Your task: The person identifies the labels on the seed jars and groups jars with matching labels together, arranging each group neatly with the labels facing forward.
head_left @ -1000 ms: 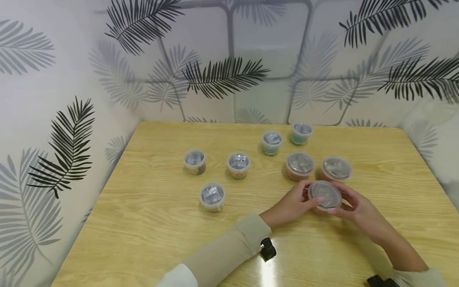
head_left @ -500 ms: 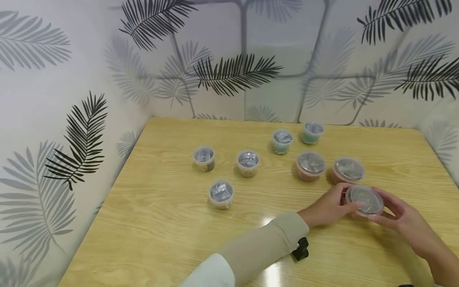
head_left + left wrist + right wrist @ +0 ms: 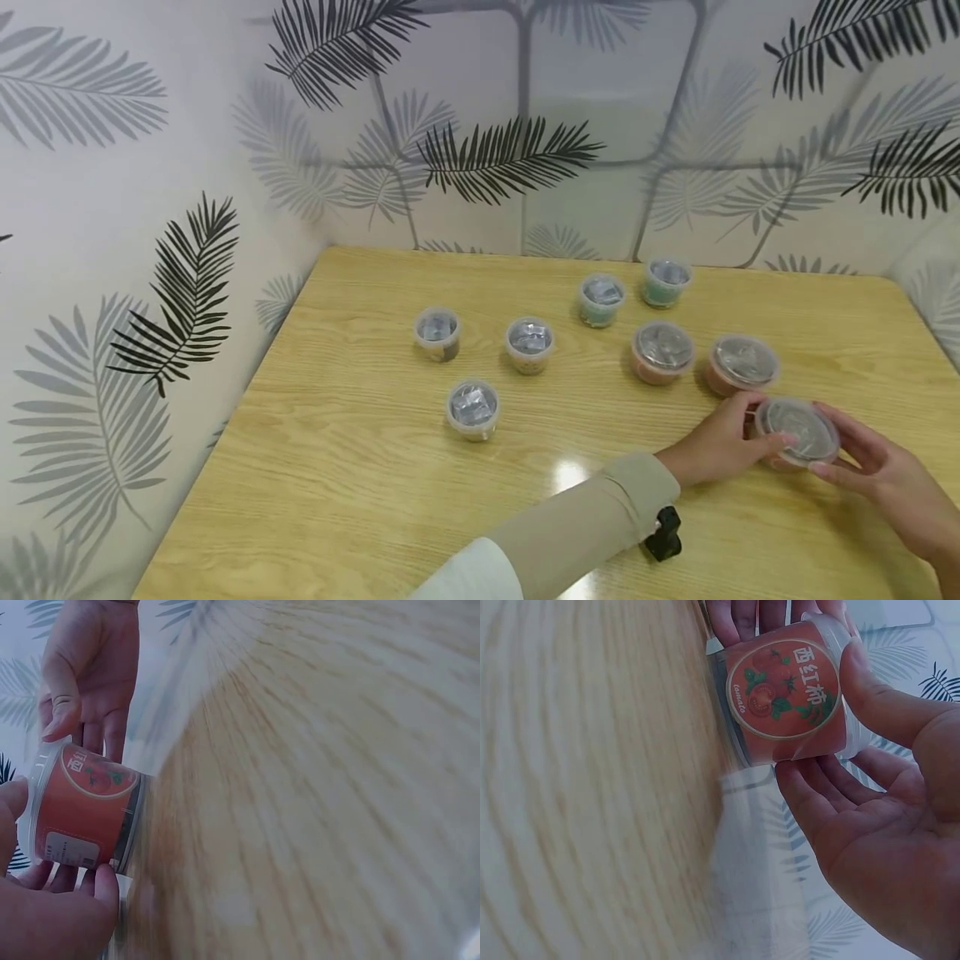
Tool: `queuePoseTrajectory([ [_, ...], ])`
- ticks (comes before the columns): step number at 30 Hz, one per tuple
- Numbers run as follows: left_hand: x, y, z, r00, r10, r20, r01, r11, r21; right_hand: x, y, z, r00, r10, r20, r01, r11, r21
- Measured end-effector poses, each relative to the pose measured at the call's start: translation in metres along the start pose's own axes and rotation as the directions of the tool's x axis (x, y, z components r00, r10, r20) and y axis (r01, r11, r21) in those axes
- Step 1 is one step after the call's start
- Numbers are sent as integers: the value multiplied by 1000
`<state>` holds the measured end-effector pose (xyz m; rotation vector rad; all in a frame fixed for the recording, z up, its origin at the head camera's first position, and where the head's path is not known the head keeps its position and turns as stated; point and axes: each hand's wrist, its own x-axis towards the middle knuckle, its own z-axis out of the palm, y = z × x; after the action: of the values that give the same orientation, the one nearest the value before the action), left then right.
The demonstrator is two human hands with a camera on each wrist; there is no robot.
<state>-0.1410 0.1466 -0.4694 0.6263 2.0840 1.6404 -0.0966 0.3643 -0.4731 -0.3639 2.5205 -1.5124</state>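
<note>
Both hands hold one round plastic tub with a clear lid point(image 3: 798, 429) at the right of the table, near its surface. In the right wrist view its red label point(image 3: 784, 690) shows tomatoes and the word "tomato". My left hand point(image 3: 716, 450) grips the tub's left side, thumb on the lid's edge and fingers round the wall. My right hand point(image 3: 885, 479) holds the other side, with its thumb at the lid rim and fingers under and behind the wall. Just behind stand two similar lidded reddish tubs point(image 3: 742, 364), the second point(image 3: 662, 353) further left.
Two small tubs with green sides stand near the back edge, one point(image 3: 666, 283) behind the other point(image 3: 602, 300). Further left are three small tubs with silvery packets on top: one point(image 3: 529, 344), another point(image 3: 437, 333) and a nearer one point(image 3: 472, 409). A leaf-patterned wall point(image 3: 480, 208) bounds the wooden table point(image 3: 337, 500).
Both hands have moved to the right with the tub, away from the front of the two reddish tubs. The head view has shifted a little; the other tubs keep their places.
</note>
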Motion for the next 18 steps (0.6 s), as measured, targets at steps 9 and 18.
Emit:
queuePoseTrajectory([
  [9,3,0,3,998,68,3,-68,995,73,-7,-5,-6,998,58,8,-57,997,-53],
  [18,2,-9,-9,998,60,17,-60,997,50,-9,-16,-18,992,121,33,-119,991,-61],
])
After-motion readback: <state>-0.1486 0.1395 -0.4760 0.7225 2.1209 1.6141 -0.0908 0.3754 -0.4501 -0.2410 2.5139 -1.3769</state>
